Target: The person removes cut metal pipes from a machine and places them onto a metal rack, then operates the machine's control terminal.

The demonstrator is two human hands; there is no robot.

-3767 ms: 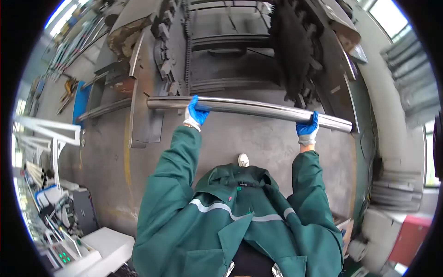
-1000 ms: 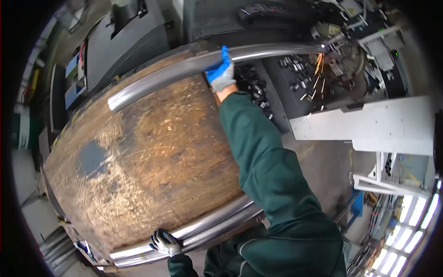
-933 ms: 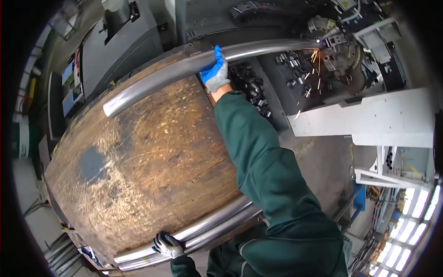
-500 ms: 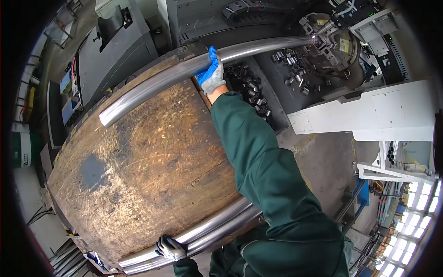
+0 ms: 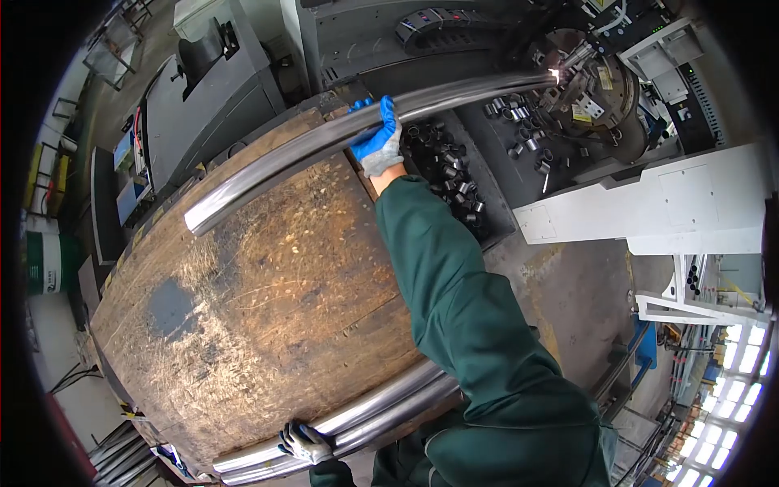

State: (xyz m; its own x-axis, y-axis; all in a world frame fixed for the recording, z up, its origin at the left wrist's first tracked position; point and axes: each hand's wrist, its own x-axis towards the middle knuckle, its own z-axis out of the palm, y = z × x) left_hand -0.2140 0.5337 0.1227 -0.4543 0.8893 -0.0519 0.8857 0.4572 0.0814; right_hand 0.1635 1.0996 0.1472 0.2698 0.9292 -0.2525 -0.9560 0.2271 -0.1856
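A long shiny metal pipe (image 5: pixel 268 169) runs from over the wooden table top to a machine's round chuck (image 5: pixel 596 85), where a bright glow shows at the pipe's far end. My right hand (image 5: pixel 380 140), in a blue and grey glove, is closed around this pipe near the table's edge. At the near edge of the table lie more metal pipes (image 5: pixel 381 399) side by side. On them rests my left hand (image 5: pixel 305 443), gloved in grey with dark fingertips, its fingers apart over the nearest pipes.
The worn wooden table (image 5: pixel 284 308) fills the middle. Beyond it, a dark bin (image 5: pixel 487 203) holds many short cut pipe pieces (image 5: pixel 454 174); others lie near the chuck. A white machine panel (image 5: pixel 649 207) juts in at the right. Several pipes (image 5: pixel 122 454) stand at lower left.
The glow at the chuck has grown much brighter, and the chuck looks turned. The pipe's surface looks duller. My right hand still grips it; my left hand stays on the near pipes.
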